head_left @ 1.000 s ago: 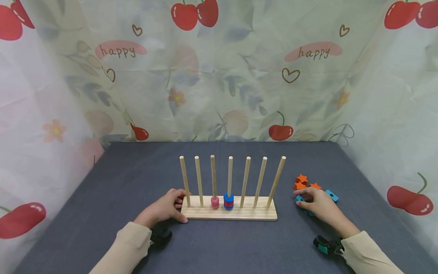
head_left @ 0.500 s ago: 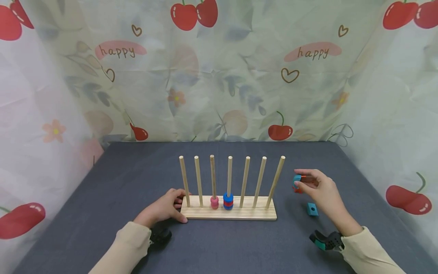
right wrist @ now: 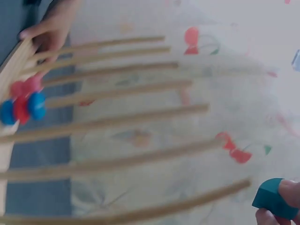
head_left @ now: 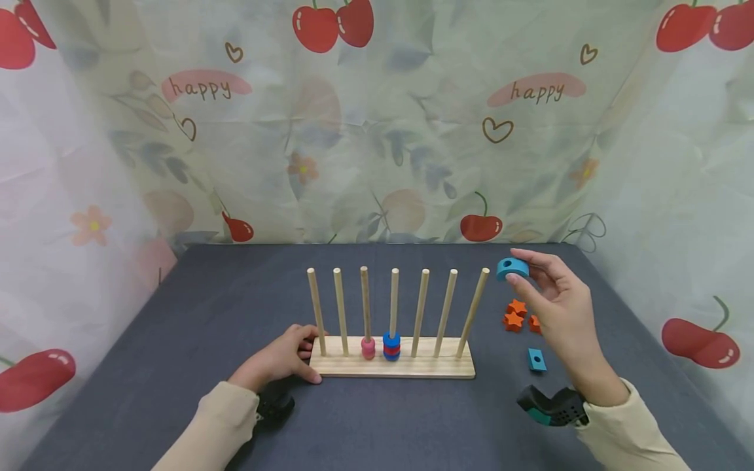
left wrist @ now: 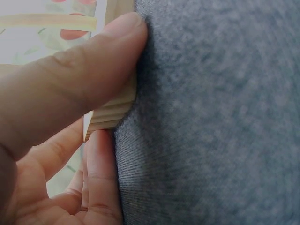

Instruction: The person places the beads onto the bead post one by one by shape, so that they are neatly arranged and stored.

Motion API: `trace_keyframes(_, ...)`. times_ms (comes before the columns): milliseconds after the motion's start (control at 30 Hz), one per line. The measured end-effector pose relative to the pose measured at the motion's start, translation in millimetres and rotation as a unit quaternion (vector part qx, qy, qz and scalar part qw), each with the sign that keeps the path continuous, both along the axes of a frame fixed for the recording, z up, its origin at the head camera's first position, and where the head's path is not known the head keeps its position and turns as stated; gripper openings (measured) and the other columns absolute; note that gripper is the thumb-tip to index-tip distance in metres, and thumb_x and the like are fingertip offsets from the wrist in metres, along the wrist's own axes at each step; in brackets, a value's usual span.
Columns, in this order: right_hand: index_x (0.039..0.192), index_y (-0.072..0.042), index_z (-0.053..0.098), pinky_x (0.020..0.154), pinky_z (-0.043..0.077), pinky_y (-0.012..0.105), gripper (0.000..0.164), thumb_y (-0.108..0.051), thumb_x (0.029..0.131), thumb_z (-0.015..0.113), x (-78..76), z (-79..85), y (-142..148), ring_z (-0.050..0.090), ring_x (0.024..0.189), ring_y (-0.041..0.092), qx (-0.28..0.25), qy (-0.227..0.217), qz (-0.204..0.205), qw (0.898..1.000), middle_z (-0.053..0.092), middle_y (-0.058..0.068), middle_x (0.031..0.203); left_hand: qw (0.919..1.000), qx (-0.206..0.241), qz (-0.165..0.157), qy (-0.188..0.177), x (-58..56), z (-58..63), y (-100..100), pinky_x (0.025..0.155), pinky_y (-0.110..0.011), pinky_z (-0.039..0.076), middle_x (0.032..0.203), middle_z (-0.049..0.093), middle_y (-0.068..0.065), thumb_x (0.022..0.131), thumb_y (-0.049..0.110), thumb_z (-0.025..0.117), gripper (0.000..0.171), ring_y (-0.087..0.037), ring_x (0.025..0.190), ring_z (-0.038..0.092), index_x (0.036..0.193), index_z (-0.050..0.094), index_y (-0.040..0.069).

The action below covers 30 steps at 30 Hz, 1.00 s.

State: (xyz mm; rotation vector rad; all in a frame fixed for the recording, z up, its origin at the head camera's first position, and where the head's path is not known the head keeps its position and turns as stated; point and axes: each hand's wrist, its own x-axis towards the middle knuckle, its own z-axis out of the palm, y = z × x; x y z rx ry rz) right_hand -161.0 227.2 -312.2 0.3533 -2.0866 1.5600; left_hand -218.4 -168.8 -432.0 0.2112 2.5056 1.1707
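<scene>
Lies flat and dark grey as tabletop (head_left: pixel 235 288); hangs behind and at both sides as pale curtain (head_left: pixel 259 147), printed with red cherries (head_left: pixel 315 29), outlined hearts (head_left: pixel 497 130), orange flowers (head_left: pixel 303 168) and "happy" lettering (head_left: pixel 203 87).

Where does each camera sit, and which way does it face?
Head: worn on the head, looking forward and down at the wooden stand; left hand, right hand and sleeves show.
Left wrist: on that wrist, facing the stand's end and dark tabletop; thumb and left fingers show.
Right wrist: on that wrist, facing across the pegs toward the patterned curtain; right fingers and the left hand show.
Shared by head and right wrist: the held blue block and pink beads.
</scene>
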Motion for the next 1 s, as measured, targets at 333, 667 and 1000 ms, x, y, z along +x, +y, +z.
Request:
trace_keyframes(333,0.125,0.002,0.058,0.09,0.05,0.017,0.034,0.002,0.091,0.062,6.3,21.9,-32,0.063,0.107,0.008,-0.072,0.048,0.077,0.993,0.064,-0.001,0.119,1.0,0.003,-0.001,0.004,0.6,1.3,0,0.097,-0.042,0.049,0.12,0.043,-0.013,0.06,0.005,0.091,0.072,-0.028,0.113,0.051,0.124,0.057,0.009)
trace_keyframes(667,0.133,0.009,0.047,0.094,0.05,0.02,0.04,0.008,0.094,0.052,-3.1,15.7,-61,0.062,0.113,0.012,-0.089,0.108,0.149,0.979,0.064,0.002,0.122,0.9999,0.008,-0.009,0.005,-0.9,-2.9,-3,0.096,-0.043,0.049,0.12,0.043,-0.014,0.059,0.006,0.092,0.073,-0.029,0.113,0.05,0.124,0.057,0.008)
trace_keyframes(1000,0.13,0.008,0.049,0.096,0.048,0.02,0.037,0.009,0.093,0.054,-15.7,0.8,-78,0.058,0.117,0.01,-0.045,0.092,0.141,0.985,0.059,0.002,0.126,1.0,0.0,-0.001,0.006,-1.0,-1.1,1,0.096,-0.043,0.049,0.12,0.044,-0.013,0.059,0.005,0.091,0.072,-0.029,0.113,0.051,0.123,0.057,0.008)
